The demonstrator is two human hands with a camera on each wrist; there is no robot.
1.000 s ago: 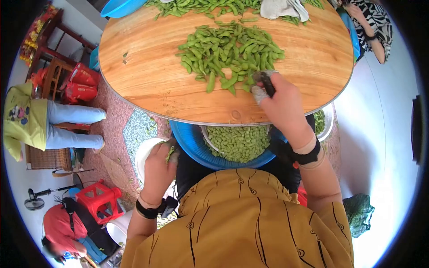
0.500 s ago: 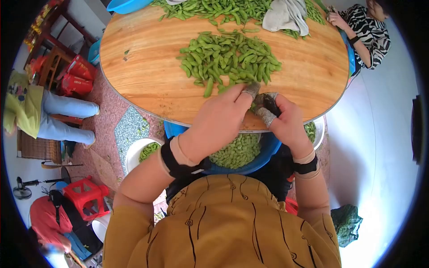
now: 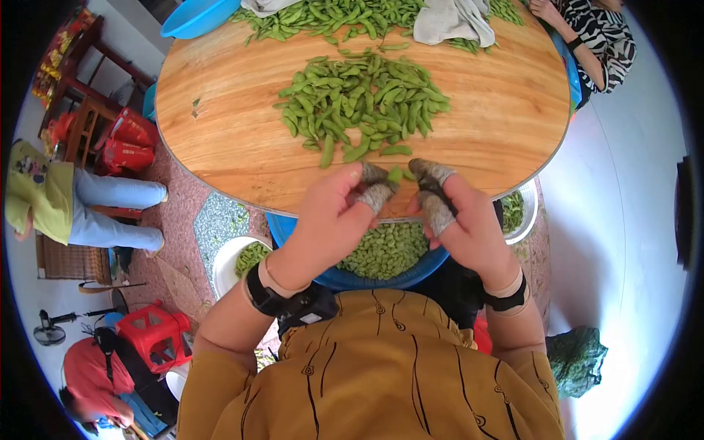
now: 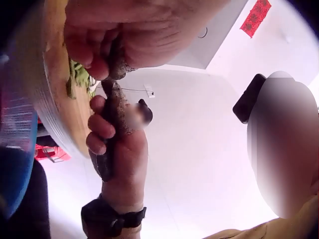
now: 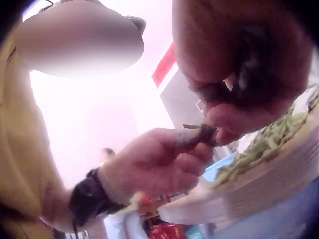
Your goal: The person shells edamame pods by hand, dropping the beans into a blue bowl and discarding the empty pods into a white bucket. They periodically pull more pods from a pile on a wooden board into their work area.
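Note:
Both hands meet over the near edge of the wooden table (image 3: 235,139), their thumbs and fingertips covered in grey, soiled wraps. My left hand (image 3: 326,220) pinches a green soybean pod (image 3: 396,174) between thumb and finger. Close beside it, my right hand (image 3: 473,231) has its thumb and index finger at the pod's other end. A dark, narrow object (image 4: 103,162) lies in the right hand, fingers curled round it; its kind I cannot tell. Beyond the hands spreads a pile of pods (image 3: 367,95). Shelled green beans (image 3: 385,253) fill a container in the blue basin (image 3: 341,279) below.
A white bucket (image 3: 220,268) with pods stands left of the lap, another white container (image 3: 532,213) at right. More pods (image 3: 315,18), a grey cloth (image 3: 455,26) and a blue bowl (image 3: 198,16) lie at the far side. Other people sit or stand around the table.
The left hand has risen from the white bucket to the table edge and met the right hand. The right hand has drawn back from the pile towards the body, still holding the dark object.

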